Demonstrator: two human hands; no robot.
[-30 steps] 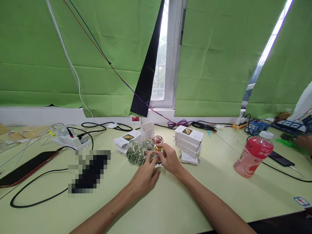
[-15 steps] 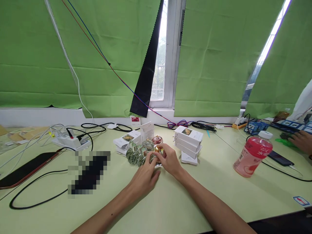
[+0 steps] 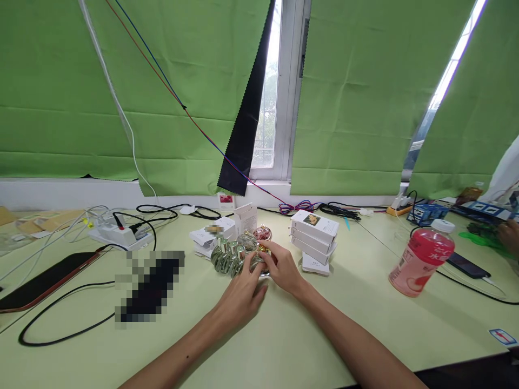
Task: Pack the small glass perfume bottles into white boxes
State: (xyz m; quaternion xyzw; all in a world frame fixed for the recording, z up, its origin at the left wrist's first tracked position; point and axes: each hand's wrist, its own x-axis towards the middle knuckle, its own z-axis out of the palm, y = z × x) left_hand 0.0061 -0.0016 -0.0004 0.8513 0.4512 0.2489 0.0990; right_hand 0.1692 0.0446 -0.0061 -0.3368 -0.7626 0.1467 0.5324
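Table point(image 3: 284, 340): pale green, its bare front part lying between the two forearms.
Left hand point(image 3: 242, 289): palm down, its bent fingertips close to those of the right hand at the end of the bottle row; whether they grip is hidden.
Right hand point(image 3: 286, 270): index finger arched, thumb side toward the left hand; whether it clamps anything cannot be told.
Glass bottles point(image 3: 223, 262): silver-capped, close together in the middle of the table, just left of and partly behind the left hand's fingers.
Drink bottle point(image 3: 421, 262): pink, white-capped, well to the right of the hands.
Red item point(image 3: 263, 233): round and shiny, just behind the fingers.
Right boxes point(image 3: 318, 237): white, stacked, flower picture on top.
Left boxes point(image 3: 223, 227): white, lying behind the bottles.
Upright box point(image 3: 245, 218): white, standing beside them.
Co-worker's hand point(image 3: 510, 235): blurred, at the right edge.
Window point(image 3: 265, 119): between green blinds point(image 3: 357, 97).
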